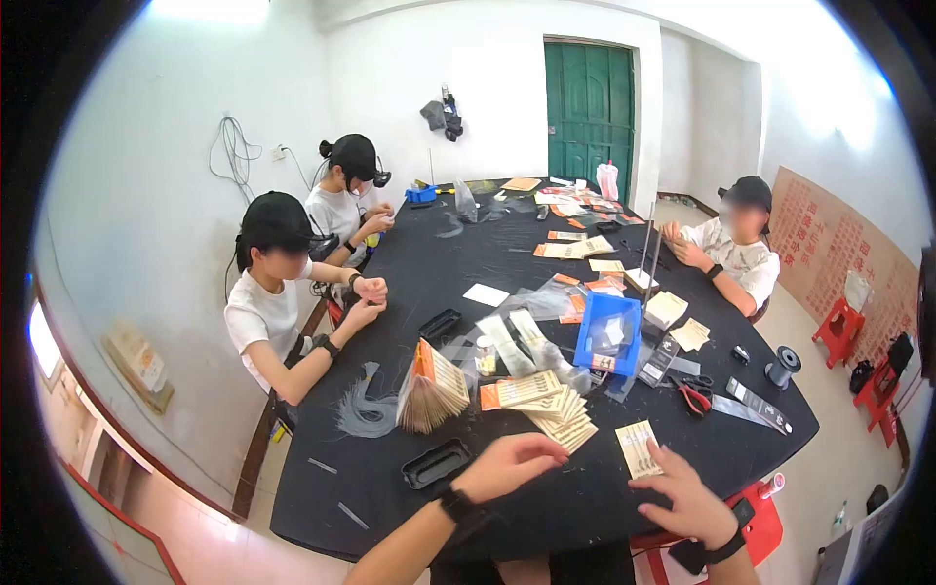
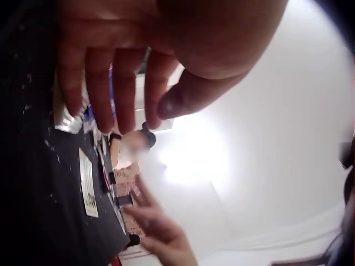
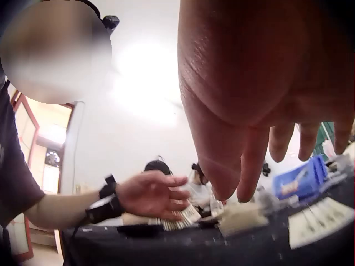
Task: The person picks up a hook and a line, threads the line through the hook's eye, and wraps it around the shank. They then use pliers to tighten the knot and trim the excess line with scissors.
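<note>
The right hand [image 1: 687, 497] is open, fingers spread and straight, holding nothing. Its fingertips lie at the near right edge of a single card [image 1: 639, 448] that rests flat on the black table [image 1: 487, 255]; whether they actually touch the card cannot be told. The left hand [image 1: 507, 466] is open too, fingers loosely bent and empty, held above the tabletop just near of a fanned stack of cards [image 1: 561, 414] and to the left of the single card. Between the two hands is a strip of bare black surface, and the table's near edge runs close beneath both wrists.

Left of the left hand, close to the near rim, sits a shallow black tray [image 1: 436, 463]. Farther in stands a thick bundle of cards [image 1: 432, 387], splayed out. Beyond the fanned stack, a blue bin [image 1: 606, 333] stands among clear plastic sleeves. To the right of it lie red-handled scissors [image 1: 694, 395], and a spool [image 1: 782, 366] stands near the right rim. A red stool [image 1: 760, 531] stands beside the near right curve of the table. The near left part of the tabletop holds only a few scattered strips.
</note>
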Demonstrator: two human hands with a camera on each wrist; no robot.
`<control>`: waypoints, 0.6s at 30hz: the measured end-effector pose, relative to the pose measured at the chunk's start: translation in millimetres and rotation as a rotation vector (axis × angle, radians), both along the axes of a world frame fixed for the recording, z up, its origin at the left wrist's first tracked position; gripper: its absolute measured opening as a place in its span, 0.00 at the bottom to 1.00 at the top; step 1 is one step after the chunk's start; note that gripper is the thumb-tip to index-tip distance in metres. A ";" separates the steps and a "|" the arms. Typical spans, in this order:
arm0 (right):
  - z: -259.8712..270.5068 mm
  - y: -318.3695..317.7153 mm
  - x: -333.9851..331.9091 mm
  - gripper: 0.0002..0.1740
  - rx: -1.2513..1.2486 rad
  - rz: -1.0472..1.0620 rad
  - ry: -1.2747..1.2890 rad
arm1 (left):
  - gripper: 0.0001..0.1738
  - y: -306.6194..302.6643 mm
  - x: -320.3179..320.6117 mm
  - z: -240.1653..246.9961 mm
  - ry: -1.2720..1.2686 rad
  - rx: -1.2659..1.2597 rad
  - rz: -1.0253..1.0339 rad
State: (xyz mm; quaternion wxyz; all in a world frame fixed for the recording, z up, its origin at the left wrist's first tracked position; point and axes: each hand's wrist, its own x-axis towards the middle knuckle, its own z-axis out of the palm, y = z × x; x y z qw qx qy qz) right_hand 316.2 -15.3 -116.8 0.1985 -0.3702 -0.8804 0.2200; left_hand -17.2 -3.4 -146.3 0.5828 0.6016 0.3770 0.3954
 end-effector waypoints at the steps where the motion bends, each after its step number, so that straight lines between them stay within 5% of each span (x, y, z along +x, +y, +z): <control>1: 23.5 11.4 -9.8 0.20 0.031 0.063 0.028 | 0.14 11.7 4.1 -11.3 -0.111 -0.016 -0.134; 5: 117.4 77.5 -70.3 0.15 -0.040 0.202 0.173 | 0.17 30.7 12.5 -36.7 -0.353 -0.277 -0.307; 10: 181.1 206.9 -158.6 0.12 -0.254 0.099 0.263 | 0.21 36.3 8.9 -75.9 -0.638 -0.441 -0.320; 13: 180.6 281.5 -209.5 0.14 -0.282 0.005 0.265 | 0.22 36.0 9.2 -81.5 -0.727 -0.471 -0.348; 18: 109.2 418.6 -265.1 0.14 0.103 -0.009 -0.024 | 0.21 33.4 12.0 -76.1 -0.697 -0.474 -0.356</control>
